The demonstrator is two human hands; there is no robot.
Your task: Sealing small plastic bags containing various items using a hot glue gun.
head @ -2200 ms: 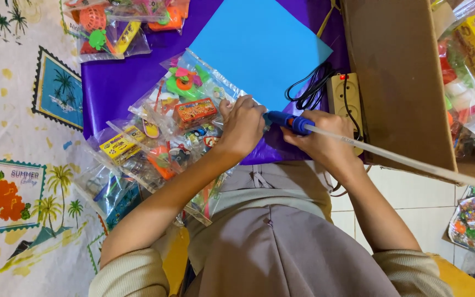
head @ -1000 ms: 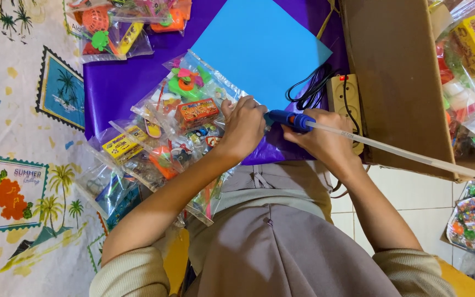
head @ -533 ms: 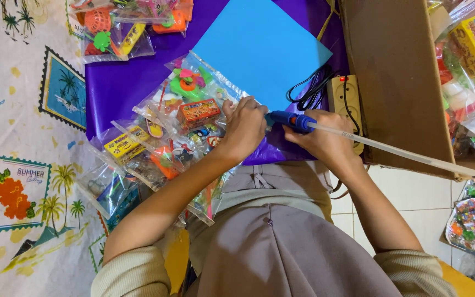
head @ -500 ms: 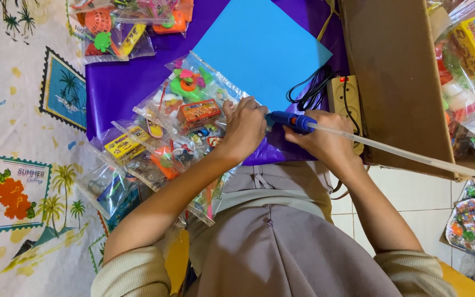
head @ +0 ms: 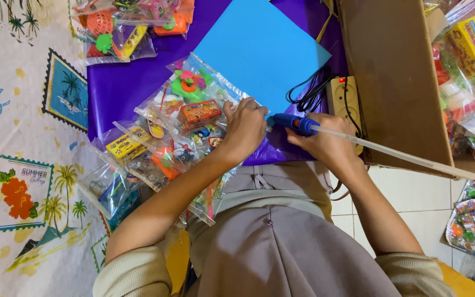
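Observation:
My left hand (head: 244, 129) presses down on the edge of a clear plastic bag of small toys (head: 191, 113) lying on a purple sheet (head: 122, 91). In my right hand (head: 325, 144) is a blue glue gun (head: 292, 123) with a long clear glue stick (head: 402, 157) trailing to the right. Its nozzle points left at the bag's edge, close to my left fingers. A light blue paper sheet (head: 259, 49) lies just beyond both hands.
More clear toy bags (head: 127, 159) overlap at the left, and others (head: 122, 27) lie at the top. A white power strip with a black cord (head: 343, 96) sits beside a brown cardboard box (head: 391, 77). Packaged toys (head: 471, 55) fill the right. A printed mat (head: 17, 165) covers the floor.
Almost nothing has moved; both hands stay at the bag's edge with the glue gun in place. The view has shifted slightly.

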